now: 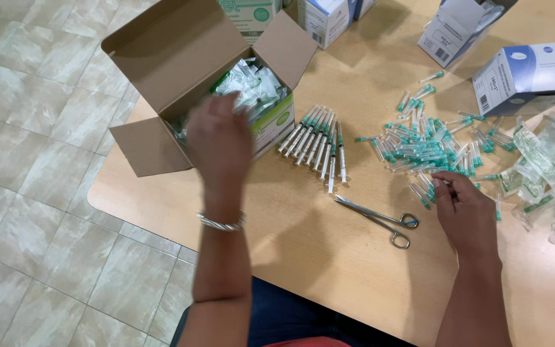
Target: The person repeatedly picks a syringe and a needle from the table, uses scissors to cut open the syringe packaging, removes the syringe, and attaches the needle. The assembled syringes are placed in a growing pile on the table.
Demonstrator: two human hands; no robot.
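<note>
The wooden table (329, 270) fills most of the frame, its rounded corner at lower left over a tiled floor. At upper left an open cardboard carton (175, 58) sits with flaps folded back, giving easy reach to the clear sealed packets (255, 83) heaped inside. The left hand (220, 138) hovers at the carton's mouth, blurred; it looks loosely curled, but I cannot tell whether it grips a packet. Right of centre lies a loose heap of green-capped needles (419, 144), with torn wrappers (547, 180) pushed aside at the right edge. The right hand (464, 209) rests at the heap's lower edge, fingertips pressed together on one needle. Small boxes (528, 74) stand along the top. In the middle, a neat row of syringes (316, 141) lies side by side, seemingly sorted. Below them, scissors (380, 220) lie shut, between the hands.
</note>
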